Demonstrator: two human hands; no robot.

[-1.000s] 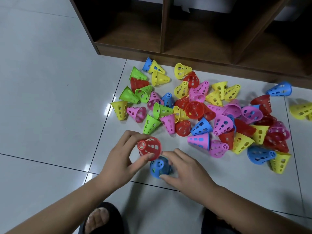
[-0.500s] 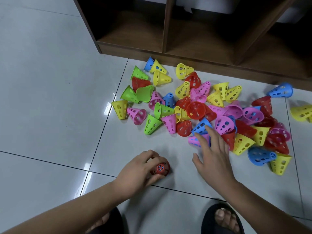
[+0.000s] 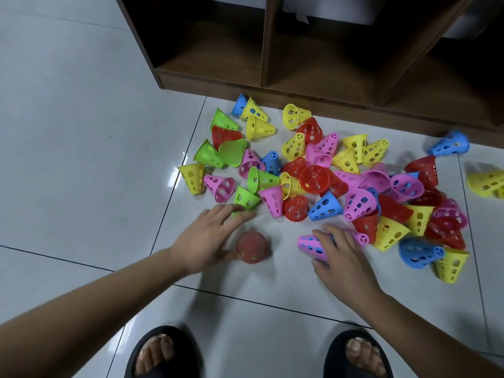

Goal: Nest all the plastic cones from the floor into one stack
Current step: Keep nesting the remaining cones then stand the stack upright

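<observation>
While cones litter white tiles by wooden shelf, left hand spread, right hand gripping pink cone

Bare forearms, black open-toed slippers

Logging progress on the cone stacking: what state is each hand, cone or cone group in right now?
left hand: open, fingers stretched toward the pile.
right hand: grips the pink cone.
pink cone: on its side on the floor, held.
red cone: standing upright beside the left thumb, blurred.
loose cones: scattered in a pile, not nested, many on their sides.
</observation>
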